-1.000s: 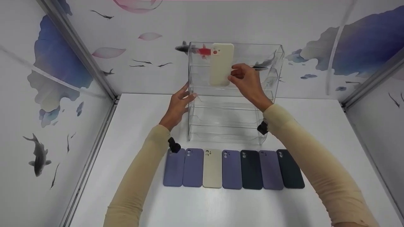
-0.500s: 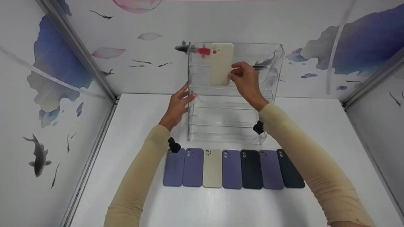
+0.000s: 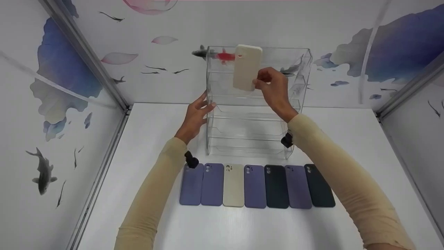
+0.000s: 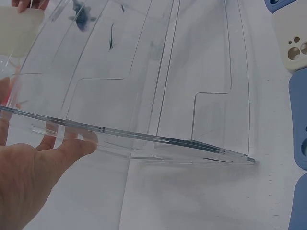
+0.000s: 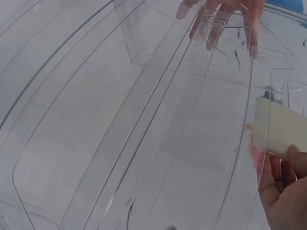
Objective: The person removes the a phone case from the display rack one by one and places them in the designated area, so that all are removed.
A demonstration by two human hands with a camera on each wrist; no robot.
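My right hand [image 3: 274, 88] pinches a cream phone case [image 3: 247, 67] by its lower right edge, thumb on its near face. It is held up at the top of a clear acrylic rack [image 3: 242, 138] with several tiers, tilted slightly, its camera cutout at the upper left. In the right wrist view the same case [image 5: 280, 127] shows beside the thumb. My left hand [image 3: 194, 118] rests against the rack's left side, its fingers spread along the panel and the thumb near the front edge. Through the clear plastic, the left hand's fingers [image 5: 211, 24] look fairly straight.
In front of the rack, a row of phone cases lies flat on the white table [image 3: 242, 231]: several purple ones [image 3: 212, 185], a cream one [image 3: 233, 187] and two dark ones [image 3: 276, 187]. My right forearm partly covers the rightmost case. Printed walls with metal-framed corners enclose the table.
The cream case has shifted slightly up and to the right with my right hand and now tilts more. My left hand and the row of cases have stayed put.
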